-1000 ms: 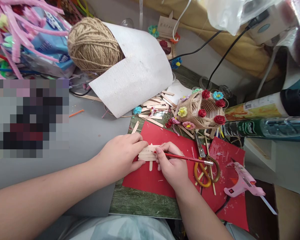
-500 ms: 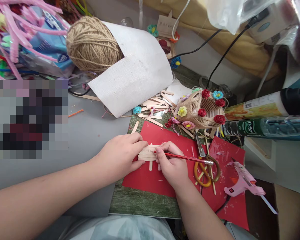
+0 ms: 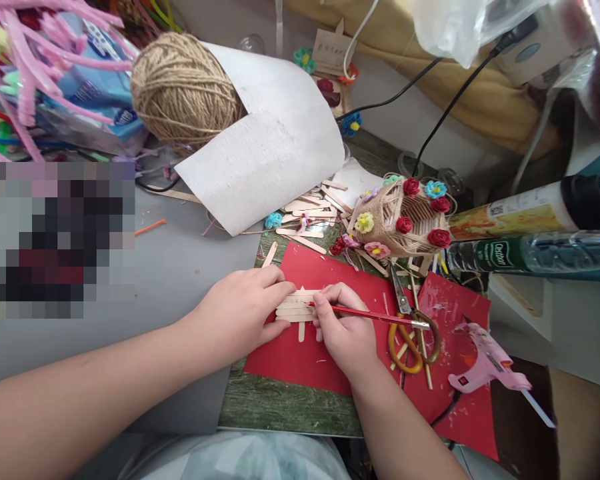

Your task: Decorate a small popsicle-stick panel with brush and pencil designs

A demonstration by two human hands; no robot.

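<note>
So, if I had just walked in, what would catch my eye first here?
Probably the twine-wrapped basket with its bright flowers, right of the middle, or the big ball of twine at the upper left. The pink glue gun stands out at the lower right. Near the middle, over a red sheet, the right grip holds a red pencil to a small panel of wooden sticks.

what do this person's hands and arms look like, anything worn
The left hand and right hand are bare: no gloves, rings or watch show. Both forearms are uncovered, no sleeves in view. Pale cloth with soft grey-green patches shows at the bottom edge.
</note>
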